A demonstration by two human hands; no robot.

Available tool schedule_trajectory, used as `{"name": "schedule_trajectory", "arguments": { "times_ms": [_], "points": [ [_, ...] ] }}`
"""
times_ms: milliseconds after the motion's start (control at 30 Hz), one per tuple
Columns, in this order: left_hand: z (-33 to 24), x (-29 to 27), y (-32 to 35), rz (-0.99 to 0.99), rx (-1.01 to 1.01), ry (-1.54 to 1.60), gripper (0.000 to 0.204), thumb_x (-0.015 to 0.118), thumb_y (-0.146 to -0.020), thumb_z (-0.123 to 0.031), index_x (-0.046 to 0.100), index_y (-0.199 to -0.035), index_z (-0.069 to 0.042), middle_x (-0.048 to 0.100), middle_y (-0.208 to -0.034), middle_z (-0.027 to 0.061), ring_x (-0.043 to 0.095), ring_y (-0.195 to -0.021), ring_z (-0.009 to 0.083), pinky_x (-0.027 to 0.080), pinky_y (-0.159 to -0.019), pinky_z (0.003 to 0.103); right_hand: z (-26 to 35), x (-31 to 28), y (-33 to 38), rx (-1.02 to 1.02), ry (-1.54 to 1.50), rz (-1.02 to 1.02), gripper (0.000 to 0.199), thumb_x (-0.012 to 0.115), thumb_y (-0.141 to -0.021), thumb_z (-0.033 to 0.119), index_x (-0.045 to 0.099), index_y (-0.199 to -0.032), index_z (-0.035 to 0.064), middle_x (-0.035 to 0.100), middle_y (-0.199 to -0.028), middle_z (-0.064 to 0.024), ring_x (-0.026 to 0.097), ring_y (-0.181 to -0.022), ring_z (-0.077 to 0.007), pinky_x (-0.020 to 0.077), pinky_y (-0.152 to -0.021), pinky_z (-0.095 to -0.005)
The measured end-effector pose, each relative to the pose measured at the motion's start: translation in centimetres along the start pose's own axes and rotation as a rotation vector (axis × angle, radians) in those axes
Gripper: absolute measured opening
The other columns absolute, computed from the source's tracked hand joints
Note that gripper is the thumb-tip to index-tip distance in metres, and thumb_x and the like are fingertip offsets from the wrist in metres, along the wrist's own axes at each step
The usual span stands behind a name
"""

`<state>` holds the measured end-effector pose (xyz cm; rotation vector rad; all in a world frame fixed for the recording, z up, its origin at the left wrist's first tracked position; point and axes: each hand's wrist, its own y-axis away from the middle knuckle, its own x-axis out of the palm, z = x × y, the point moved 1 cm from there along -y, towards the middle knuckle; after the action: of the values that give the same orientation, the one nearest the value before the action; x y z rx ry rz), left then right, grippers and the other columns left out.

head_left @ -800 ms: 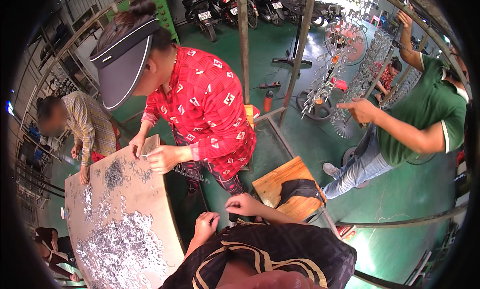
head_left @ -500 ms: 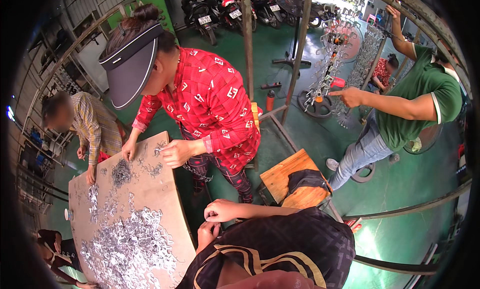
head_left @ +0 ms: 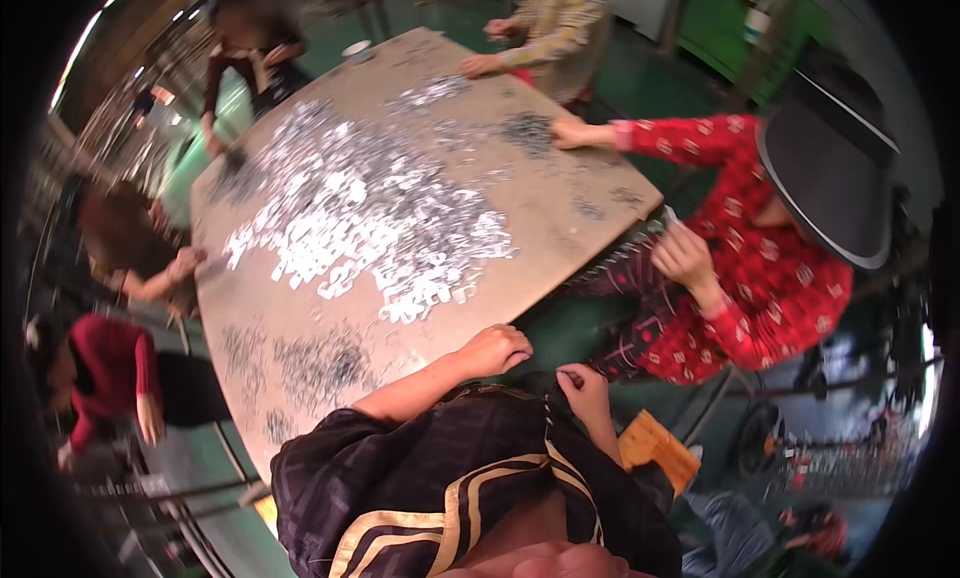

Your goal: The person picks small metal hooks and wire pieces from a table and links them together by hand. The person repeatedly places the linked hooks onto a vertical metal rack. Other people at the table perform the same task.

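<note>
At the far left of the frame a co-worker in a crimson top point(head_left: 115, 373) stands below another in brown point(head_left: 125, 238); a third co-worker, in dark red point(head_left: 220, 78), is at the upper left. A white cup point(head_left: 356, 50) sits at the far edge of the tan table point(head_left: 530, 278), whose middle bears a broad heap of silver metal pieces point(head_left: 340, 193) (blurred, so single shapes are hard to make out). Darker pieces point(head_left: 320, 363) lie at its lower left. At the top, right of centre, is a yellow plaid sleeve point(head_left: 550, 48), then a green cabinet point(head_left: 735, 33). A co-worker in a red patterned shirt point(head_left: 770, 268) and dark visor point(head_left: 830, 168) fills the right, legs blocking the floor beside the table. A wooden stool point(head_left: 657, 450) is at the lower right.

The left hand point(head_left: 497, 350), low centre, is loosely curled by the table's near edge; the right hand point(head_left: 582, 388) is curled too, thumb near the forefinger. I cannot tell whether either grips anything.

Half a second ago the hands met; now they are apart, and the table has shifted from lower left to upper centre.
</note>
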<state>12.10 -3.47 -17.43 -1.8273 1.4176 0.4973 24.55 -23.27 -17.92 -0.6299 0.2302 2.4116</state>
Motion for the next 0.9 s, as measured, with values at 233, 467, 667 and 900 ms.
{"name": "schedule_trajectory", "arguments": {
  "times_ms": [233,467,667,900],
  "points": [
    [1.6,-4.9,6.0,-0.107,-0.279,-0.073,0.008,0.064,-0.077,-0.008,0.067,-0.083,-0.004,0.065,-0.081,0.0132,0.062,-0.08,0.0332,0.05,-0.072,0.042,2.7,4.1,-4.6,-0.1,-0.035,0.225,0.013,0.066,-0.081,0.011,0.067,-0.089,0.0003,0.066,-0.076,-0.0111,0.064,-0.063,-0.019,0.0498,-0.06,-0.0288],
    [5.0,-10.2,14.3,-0.403,-0.727,-0.319,0.01,0.066,-0.076,-0.009,0.071,-0.084,-0.005,0.066,-0.082,0.0133,0.064,-0.076,0.0339,0.052,-0.069,0.041,5.7,9.5,-7.1,-0.22,-0.032,0.282,0.011,0.069,-0.079,0.009,0.068,-0.087,0.001,0.064,-0.077,-0.01,0.063,-0.063,-0.0184,0.05,-0.059,-0.0297],
    [6.1,-10.9,16.8,-0.378,-0.936,-0.491,0.012,0.067,-0.078,-0.016,0.071,-0.081,-0.006,0.065,-0.079,0.0136,0.064,-0.075,0.0338,0.052,-0.068,0.042,7.9,15.0,-8.7,-0.328,0.058,0.32,0.015,0.068,-0.078,0.01,0.067,-0.091,0.0013,0.063,-0.077,-0.0095,0.063,-0.064,-0.0214,0.0501,-0.063,-0.032],
    [5.6,-8.2,14.5,-0.151,-0.837,-0.791,0.012,0.056,-0.073,-0.01,0.063,-0.069,-0.001,0.062,-0.075,0.0138,0.065,-0.064,0.0278,0.053,-0.056,0.036,9.6,21.1,-11.3,-0.667,0.3,0.269,0.027,0.071,-0.075,0.016,0.067,-0.099,0.0034,0.058,-0.088,-0.0112,0.055,-0.091,-0.0292,0.0442,-0.082,-0.0402]
  ]
}}
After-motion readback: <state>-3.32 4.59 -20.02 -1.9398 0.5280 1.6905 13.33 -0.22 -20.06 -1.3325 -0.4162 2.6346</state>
